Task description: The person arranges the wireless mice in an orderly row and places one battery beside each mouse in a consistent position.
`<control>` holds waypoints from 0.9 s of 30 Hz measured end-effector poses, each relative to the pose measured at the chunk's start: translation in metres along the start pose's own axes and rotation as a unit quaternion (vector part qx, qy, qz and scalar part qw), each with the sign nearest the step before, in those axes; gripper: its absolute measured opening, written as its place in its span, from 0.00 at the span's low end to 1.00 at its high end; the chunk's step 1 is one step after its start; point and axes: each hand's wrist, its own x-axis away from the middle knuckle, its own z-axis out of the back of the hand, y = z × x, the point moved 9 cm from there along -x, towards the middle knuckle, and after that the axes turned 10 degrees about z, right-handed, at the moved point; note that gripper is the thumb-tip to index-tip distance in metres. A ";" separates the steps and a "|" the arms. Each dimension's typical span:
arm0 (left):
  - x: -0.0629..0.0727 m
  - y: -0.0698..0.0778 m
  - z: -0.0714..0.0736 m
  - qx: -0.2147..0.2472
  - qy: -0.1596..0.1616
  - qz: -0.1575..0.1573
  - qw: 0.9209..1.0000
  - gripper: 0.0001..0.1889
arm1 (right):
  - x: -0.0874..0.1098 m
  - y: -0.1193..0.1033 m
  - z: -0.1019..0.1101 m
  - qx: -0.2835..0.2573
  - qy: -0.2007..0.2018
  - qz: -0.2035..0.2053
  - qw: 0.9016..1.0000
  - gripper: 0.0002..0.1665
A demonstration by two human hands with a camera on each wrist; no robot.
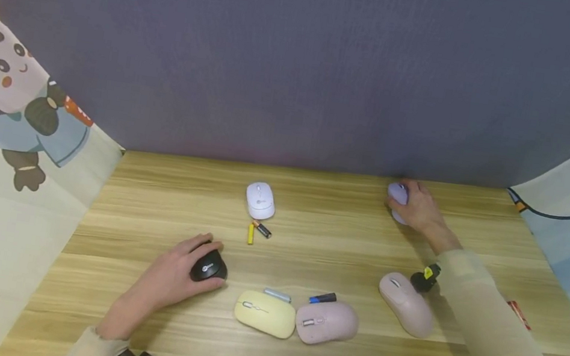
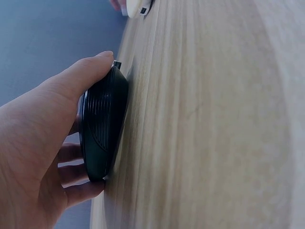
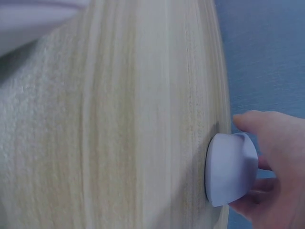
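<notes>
My left hand [image 1: 174,272] grips a black computer mouse [image 1: 209,266] at the left of the wooden table. In the left wrist view its thumb lies along one side of the black mouse [image 2: 104,124] and several fingers curl round the other. Near the table's far edge, my right hand [image 1: 419,208] holds a lavender mouse [image 1: 398,192]. The right wrist view shows that lavender mouse [image 3: 231,169] against the tabletop, fingers at its far side and the thumb close to its upper end.
A white mouse [image 1: 260,201] lies far centre, beside a yellow battery [image 1: 251,234] and a black-and-copper one [image 1: 262,229]. In front are a yellow mouse [image 1: 266,314], a pink mouse [image 1: 327,323], a silver battery [image 1: 277,294], a blue-black battery [image 1: 323,298] and a beige-pink mouse [image 1: 406,304]. A red object [image 1: 520,315] lies right.
</notes>
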 end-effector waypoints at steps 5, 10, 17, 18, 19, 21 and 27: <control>0.000 0.001 0.001 0.003 -0.002 0.002 1.000 0.39 | 0.001 0.000 0.001 0.001 -0.004 0.002 1.000 0.46; 0.000 0.001 0.001 0.003 -0.002 0.001 1.000 0.40 | 0.003 -0.003 0.005 0.016 0.004 0.005 1.000 0.44; 0.001 0.001 0.001 0.006 -0.001 -0.001 1.000 0.39 | 0.007 -0.009 0.011 0.023 0.020 0.010 0.999 0.42; 0.001 0.001 0.001 0.006 -0.001 -0.001 1.000 0.39 | 0.008 -0.011 0.011 0.026 0.023 0.013 0.999 0.42; 0.001 0.000 0.001 0.005 -0.002 0.000 1.000 0.39 | 0.009 -0.012 0.012 0.029 0.025 0.015 0.999 0.41; 0.001 0.000 0.001 0.004 -0.002 0.001 1.000 0.39 | 0.009 -0.015 0.012 0.033 0.028 0.019 0.999 0.41; 0.001 0.000 0.001 0.003 -0.003 0.001 1.000 0.39 | 0.011 -0.019 0.013 0.040 0.034 0.023 0.998 0.40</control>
